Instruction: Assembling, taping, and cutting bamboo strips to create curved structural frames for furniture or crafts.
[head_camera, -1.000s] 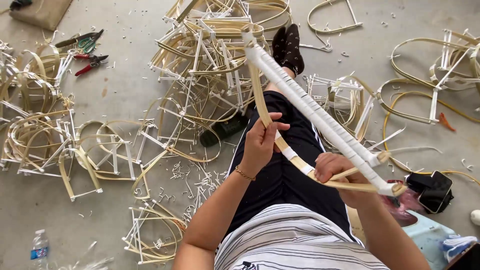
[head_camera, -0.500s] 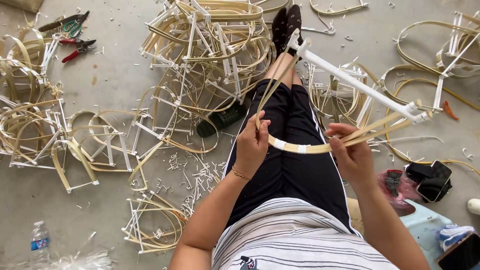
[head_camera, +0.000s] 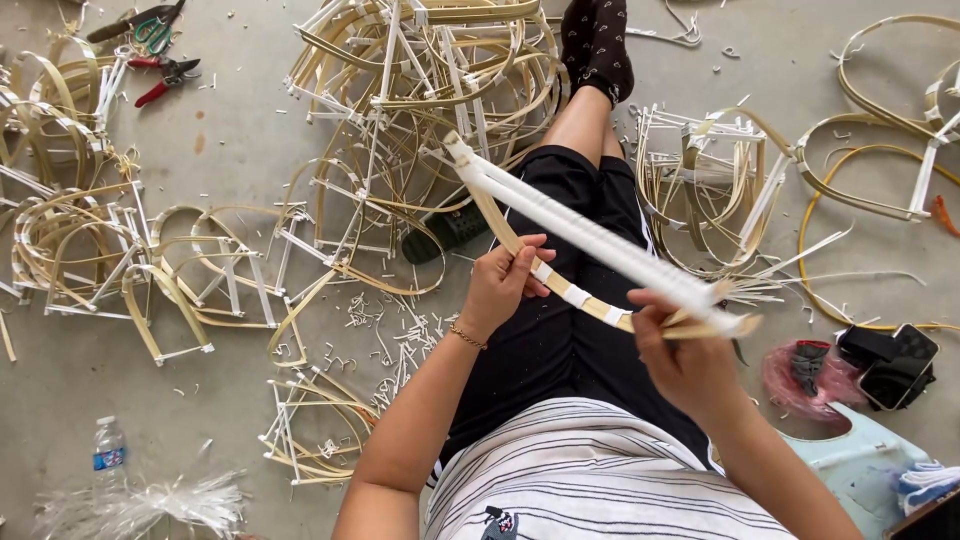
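I sit on a concrete floor with my legs stretched out in black trousers. A bow-shaped bamboo frame, a straight bar wrapped in white strapping joined to a curved tan strip, lies across my lap. My left hand pinches the curved strip near its middle. My right hand grips the frame's right end, where bar and strip meet. The frame's far end points up-left toward a big heap of similar frames.
More bamboo frames lie at left and right. Red-handled pliers and green scissors rest at top left. A water bottle stands bottom left. A phone on a black pouch and a pink bag sit at right.
The frame swung from pointing up-right to lying across my lap with its far end up-left. Both hands kept their hold; the left slid along the curved strip.
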